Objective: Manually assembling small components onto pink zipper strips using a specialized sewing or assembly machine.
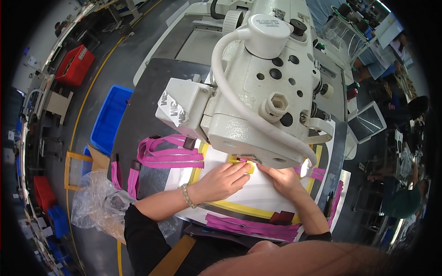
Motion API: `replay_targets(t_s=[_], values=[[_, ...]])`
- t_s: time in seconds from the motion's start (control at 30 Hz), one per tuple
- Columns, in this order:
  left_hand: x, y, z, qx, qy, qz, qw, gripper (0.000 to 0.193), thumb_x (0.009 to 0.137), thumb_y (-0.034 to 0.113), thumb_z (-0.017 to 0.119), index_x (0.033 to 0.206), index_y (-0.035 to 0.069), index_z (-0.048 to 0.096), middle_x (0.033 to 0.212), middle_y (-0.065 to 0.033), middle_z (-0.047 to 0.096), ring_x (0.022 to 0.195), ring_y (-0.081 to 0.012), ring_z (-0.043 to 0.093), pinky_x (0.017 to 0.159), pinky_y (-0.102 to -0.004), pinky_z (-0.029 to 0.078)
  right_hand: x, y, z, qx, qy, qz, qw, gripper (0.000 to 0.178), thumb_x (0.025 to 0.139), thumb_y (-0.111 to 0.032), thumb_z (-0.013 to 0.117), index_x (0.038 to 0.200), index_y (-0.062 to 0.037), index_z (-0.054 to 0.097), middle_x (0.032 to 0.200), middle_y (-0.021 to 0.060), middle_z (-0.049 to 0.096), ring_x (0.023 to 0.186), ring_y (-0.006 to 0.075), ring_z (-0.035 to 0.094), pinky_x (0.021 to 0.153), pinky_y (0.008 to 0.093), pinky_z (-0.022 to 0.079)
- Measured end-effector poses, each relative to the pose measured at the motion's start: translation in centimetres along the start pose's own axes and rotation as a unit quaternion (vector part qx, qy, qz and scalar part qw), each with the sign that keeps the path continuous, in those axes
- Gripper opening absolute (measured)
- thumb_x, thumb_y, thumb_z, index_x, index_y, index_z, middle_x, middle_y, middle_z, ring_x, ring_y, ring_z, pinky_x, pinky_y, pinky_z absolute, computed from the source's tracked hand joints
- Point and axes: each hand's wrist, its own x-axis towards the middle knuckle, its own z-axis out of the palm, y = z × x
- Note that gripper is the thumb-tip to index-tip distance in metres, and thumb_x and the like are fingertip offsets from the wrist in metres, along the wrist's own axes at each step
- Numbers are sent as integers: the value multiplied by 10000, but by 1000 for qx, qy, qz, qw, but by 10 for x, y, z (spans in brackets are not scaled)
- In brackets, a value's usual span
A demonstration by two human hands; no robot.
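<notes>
Under the head of a large white sewing machine (258,110), both my hands rest on a white plate (258,193) edged with yellow tape. My left hand (222,182) lies with its fingers stretched flat, fingertips touching a small yellow-edged piece (250,168) with a bit of pink strap and a dark patch. My right hand (286,180) reaches in from the other side, its forefinger extended toward the same piece; its other fingers are partly curled. The machine head hides the needle area. Magenta straps with a grey stripe (172,158) loop out to the left of the plate.
More magenta straps (253,226) lie along the near edge, beside a dark red patch (282,217). Strap ends (133,179) hang over the table's left side. A blue bin (110,119), clear plastic bags (99,200) and a red crate (74,65) stand left. Other people work at the right.
</notes>
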Motion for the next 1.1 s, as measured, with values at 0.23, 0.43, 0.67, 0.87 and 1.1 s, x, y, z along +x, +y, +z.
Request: replay_targets(t_s=[0.23,0.43,0.67,0.87,1.1], values=[[2,4,0,35,-8,-11,999,316,849,250,592,1092,48,584,1249,-119,575,1150,-210,545,898,-324,413,4,-6,-2,-11,15,-10,1000,295,742,104,600,1024,30,649,1083,161,629,1021,341,609,875,387,500],[4,5,-2,43,-11,-16,999,342,836,262,608,1101,47,586,1231,-109,583,1131,-202,549,895,-331,411,20,-15,-4,-77,17,-56,995,307,701,24,655,1006,-3,656,983,112,623,944,298,614,840,387,494],[1,-5,1,15,39,5,999,303,803,206,675,1069,67,633,1140,-69,624,1058,-188,583,835,-331,420,23,-12,2,-119,22,-91,988,328,681,-52,695,1008,-35,673,953,73,637,902,238,620,798,369,492],[-12,-26,-6,-7,60,-82,995,236,794,147,649,1017,70,632,1067,-32,622,992,-191,581,852,-329,411,22,-10,3,-137,18,-99,986,303,708,-94,722,1005,-52,686,951,43,671,919,199,630,838,375,474],[-7,-31,-7,-36,47,-99,993,342,813,175,671,1134,64,631,1134,-3,622,1091,-155,552,925,-351,391,21,-6,7,-156,37,-112,981,314,701,-115,754,1003,-51,692,988,49,688,957,203,634,881,391,469]])
